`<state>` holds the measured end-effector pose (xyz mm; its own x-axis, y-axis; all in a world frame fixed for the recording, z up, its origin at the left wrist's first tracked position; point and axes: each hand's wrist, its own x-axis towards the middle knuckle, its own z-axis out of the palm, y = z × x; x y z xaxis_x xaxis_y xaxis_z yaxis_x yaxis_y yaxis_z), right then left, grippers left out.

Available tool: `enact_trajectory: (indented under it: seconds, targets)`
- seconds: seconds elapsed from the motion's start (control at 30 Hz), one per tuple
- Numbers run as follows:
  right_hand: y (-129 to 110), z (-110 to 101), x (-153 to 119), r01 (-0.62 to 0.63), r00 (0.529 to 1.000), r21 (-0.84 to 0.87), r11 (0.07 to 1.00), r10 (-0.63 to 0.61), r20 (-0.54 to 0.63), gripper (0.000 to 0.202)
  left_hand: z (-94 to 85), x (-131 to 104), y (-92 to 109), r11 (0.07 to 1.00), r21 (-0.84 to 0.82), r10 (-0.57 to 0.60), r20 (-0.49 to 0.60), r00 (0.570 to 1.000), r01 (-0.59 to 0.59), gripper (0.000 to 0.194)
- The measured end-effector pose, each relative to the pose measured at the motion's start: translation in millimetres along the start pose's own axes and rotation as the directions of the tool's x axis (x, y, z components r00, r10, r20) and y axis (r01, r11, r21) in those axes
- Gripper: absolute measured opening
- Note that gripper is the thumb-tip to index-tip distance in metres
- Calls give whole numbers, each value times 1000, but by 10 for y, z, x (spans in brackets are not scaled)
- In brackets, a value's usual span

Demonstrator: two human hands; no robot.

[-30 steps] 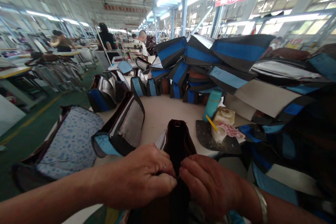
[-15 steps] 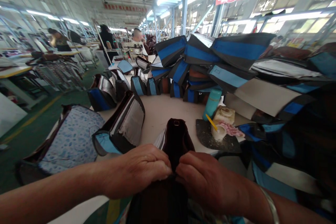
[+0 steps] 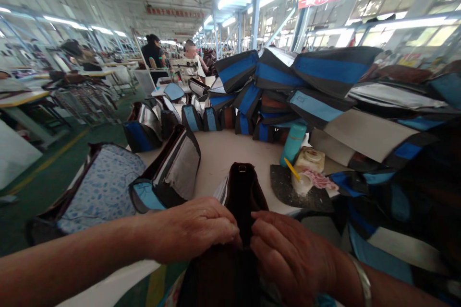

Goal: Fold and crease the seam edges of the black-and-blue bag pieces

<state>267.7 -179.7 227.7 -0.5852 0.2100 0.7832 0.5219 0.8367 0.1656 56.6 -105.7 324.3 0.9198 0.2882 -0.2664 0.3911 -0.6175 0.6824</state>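
Note:
A dark brown bag (image 3: 219, 276) stands upright before me at the near edge of the table, its opening facing up and a small metal ring at its far end. My left hand (image 3: 200, 228) is closed on the bag's left rim, fingers curled over the edge. On the opposite rim my right hand (image 3: 288, 249) is also closed, with a bracelet at the wrist. A narrow gap lies between the two hands over the opening. Their fingertips are partly hidden against the dark material.
Unfinished bags (image 3: 176, 168) stand on the white table (image 3: 216, 153) to the left. Blue-striped bag pieces (image 3: 331, 69) are piled at the back and right. A teal bottle (image 3: 293, 141) and a white cup (image 3: 302, 183) with a yellow-handled tool are at right. People work farther back.
My right hand has shifted slightly right and down along the rim, widening the gap between my hands. The left hand stays nearly in place.

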Motion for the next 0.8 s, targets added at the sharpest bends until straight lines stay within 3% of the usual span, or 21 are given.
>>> enact_trajectory:
  seconds: [0.07, 0.13, 0.37, 0.43, 0.5, 0.6, 0.67, 0.7, 0.8]
  targets:
    - [29, -2, -47, 60, 996, -53, 997, -64, -60, 22, -19, 38, 48, 969, -179, -160, 80, 984, 172, 34]
    - [52, -3, -68, 90, 994, -89, 992, -95, -58, 22, -25, 65, 61, 937, -237, -229, 138, 964, 256, 41]
    - [37, 2, -119, 119, 992, -59, 991, -121, -26, 20, 34, 117, 40, 981, -125, -130, 138, 982, 147, 37]
    - [15, -21, -120, -11, 1000, 93, 996, 10, 6, 18, 62, 119, 83, 988, -53, -136, 118, 984, 143, 29]
    - [14, -78, -83, -239, 970, 304, 922, 211, 122, 17, 108, 110, 118, 988, 46, -148, 62, 987, 145, 22]
    - [69, -197, 46, -556, 818, 435, 709, 372, 439, 18, 222, 84, 117, 960, 244, -114, -105, 988, 137, 15]
    - [118, -240, 133, -621, 734, 400, 674, 322, 598, 20, 306, 67, 86, 930, 351, -41, -183, 982, 104, 13]
    - [138, -238, 161, -615, 720, 392, 685, 285, 633, 20, 340, 61, 66, 917, 390, -4, -192, 981, 80, 12]
    - [167, -149, 154, -519, 784, 451, 726, 194, 590, 19, 358, 47, 15, 901, 431, 40, -180, 983, 42, 14]
